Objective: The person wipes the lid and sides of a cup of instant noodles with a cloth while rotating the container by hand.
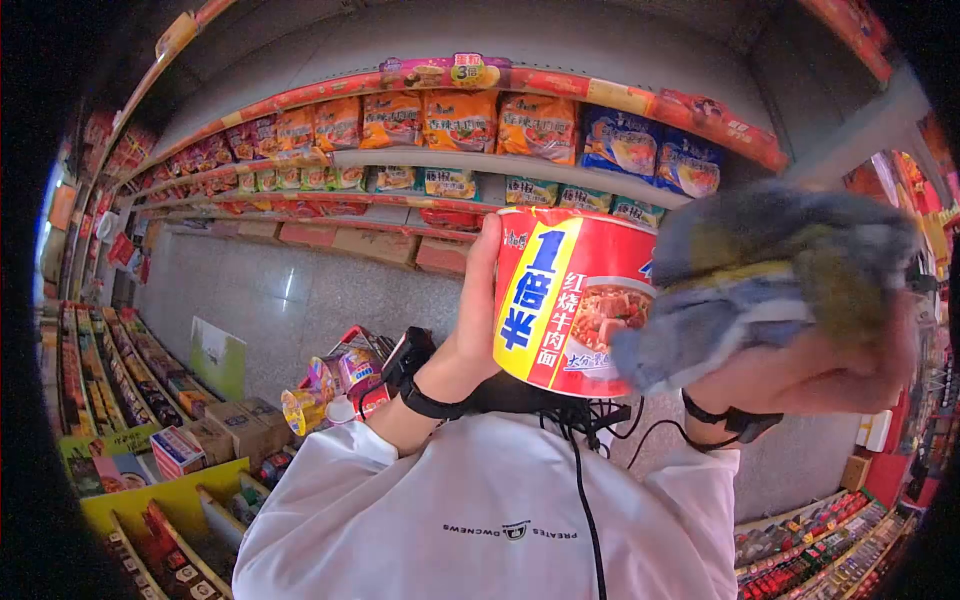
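A large red and yellow noodle tub is held up in front of my chest. My left hand grips its left side, with most of the fingers hidden behind the tub. In my right hand is a crumpled grey-blue cloth, blurred by motion, which overlaps the tub's right side. The cloth covers most of that hand's fingers.
Shelves with orange noodle packets and blue packets stand ahead. A shopping basket with colourful tubs is on the floor at the left. Cardboard boxes and low racks stand at the lower left; more racks are at the lower right.
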The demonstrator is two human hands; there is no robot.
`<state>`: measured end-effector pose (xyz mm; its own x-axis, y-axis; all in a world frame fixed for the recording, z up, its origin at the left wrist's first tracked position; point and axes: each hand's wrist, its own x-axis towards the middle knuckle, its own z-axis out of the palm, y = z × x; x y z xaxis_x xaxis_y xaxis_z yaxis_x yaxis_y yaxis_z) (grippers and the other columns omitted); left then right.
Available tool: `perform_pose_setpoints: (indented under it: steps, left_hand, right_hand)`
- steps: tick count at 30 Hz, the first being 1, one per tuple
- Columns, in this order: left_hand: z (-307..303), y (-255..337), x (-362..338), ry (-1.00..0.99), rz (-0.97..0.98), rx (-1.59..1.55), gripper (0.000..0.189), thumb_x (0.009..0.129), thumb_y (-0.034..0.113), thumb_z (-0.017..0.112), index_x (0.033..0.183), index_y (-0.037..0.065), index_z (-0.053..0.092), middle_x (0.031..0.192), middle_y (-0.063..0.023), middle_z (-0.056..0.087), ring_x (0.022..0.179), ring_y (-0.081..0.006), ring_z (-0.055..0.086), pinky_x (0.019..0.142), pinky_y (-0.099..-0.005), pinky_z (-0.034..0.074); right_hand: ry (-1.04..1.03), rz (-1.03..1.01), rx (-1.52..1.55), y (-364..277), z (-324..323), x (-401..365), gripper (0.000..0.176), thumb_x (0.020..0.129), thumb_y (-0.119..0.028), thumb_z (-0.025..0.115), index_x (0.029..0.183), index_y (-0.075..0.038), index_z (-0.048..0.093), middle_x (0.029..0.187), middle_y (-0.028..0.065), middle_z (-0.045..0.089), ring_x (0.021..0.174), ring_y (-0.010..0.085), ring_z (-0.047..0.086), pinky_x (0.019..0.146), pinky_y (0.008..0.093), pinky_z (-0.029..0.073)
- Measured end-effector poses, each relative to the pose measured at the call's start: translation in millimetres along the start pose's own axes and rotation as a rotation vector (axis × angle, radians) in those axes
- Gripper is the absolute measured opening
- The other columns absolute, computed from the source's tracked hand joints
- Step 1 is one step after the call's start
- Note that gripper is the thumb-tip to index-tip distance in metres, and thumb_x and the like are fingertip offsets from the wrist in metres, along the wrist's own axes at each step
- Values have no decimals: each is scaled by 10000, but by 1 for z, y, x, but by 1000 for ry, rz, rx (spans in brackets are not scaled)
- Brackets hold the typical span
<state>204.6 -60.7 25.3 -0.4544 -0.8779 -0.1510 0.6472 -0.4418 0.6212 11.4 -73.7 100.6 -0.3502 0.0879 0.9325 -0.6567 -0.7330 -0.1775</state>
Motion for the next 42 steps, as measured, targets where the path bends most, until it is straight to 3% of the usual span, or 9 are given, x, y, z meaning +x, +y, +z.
perform_pose_setpoints:
  steps: [6,10,13,18,21,30,35,37,42]
  left_hand:
    - [-18,4,3,-333,-30,-490,766,1000,661,373,1439,40,463,1349,-174,614,1177,-293,655,1039,-433,513]
    - [-23,4,2,-274,14,-450,767,997,661,381,1451,49,460,1365,-184,603,1202,-297,641,1062,-432,495]
    - [-13,9,-2,-93,-13,-315,764,996,660,385,1454,52,457,1374,-181,597,1216,-293,632,1070,-434,488]
    - [-6,12,-2,-24,48,-182,785,990,680,366,1454,53,449,1383,-174,592,1228,-274,626,1065,-437,495]
    - [-10,11,-2,-26,50,-152,783,994,679,354,1455,52,443,1381,-175,593,1208,-267,640,1051,-419,508]
    - [-5,-3,-7,-7,18,-85,743,1021,644,322,1434,42,464,1338,-160,626,1149,-243,674,1001,-386,544]
    - [-1,-6,-9,-29,-20,-100,768,1007,662,340,1440,41,464,1336,-163,627,1138,-246,678,993,-383,546]
    - [1,-4,-9,-31,-24,-83,773,1007,663,339,1443,36,464,1331,-162,630,1134,-249,678,986,-383,548]
    - [8,0,-9,16,24,-95,724,1028,625,326,1449,54,468,1302,-147,645,1116,-247,685,974,-401,555]
  right_hand:
    - [-489,83,462,-19,-3,-34,509,841,-563,741,1207,-222,645,1334,295,458,1043,464,608,883,551,525]
    - [-737,251,515,-29,-21,-40,508,826,-572,742,1267,-359,605,1398,258,436,1121,515,586,910,618,488]
    - [-611,82,563,-15,-36,-76,594,755,-613,776,1278,-409,585,1416,255,433,1163,513,576,896,637,488]
    - [-761,572,438,-15,-69,-50,636,704,-358,770,1157,63,622,1101,200,631,1012,345,593,904,426,448]
    - [-945,303,160,-10,-78,-34,618,708,-421,771,1077,59,651,1048,219,642,987,336,611,886,420,464]
    - [-421,316,98,-29,-35,12,828,806,-682,593,1220,35,574,1269,285,547,1067,348,640,869,399,532]
    - [-568,275,-47,-23,-16,4,930,850,-798,514,1283,24,540,1366,314,505,1103,353,652,862,390,562]
    - [-699,-48,205,-10,-13,-6,918,834,-759,592,1348,-4,503,1346,330,509,1144,389,622,953,443,520]
    - [-975,4,205,-29,-29,-10,1174,645,-801,735,1510,-97,369,1476,377,347,1340,513,444,1088,564,390]
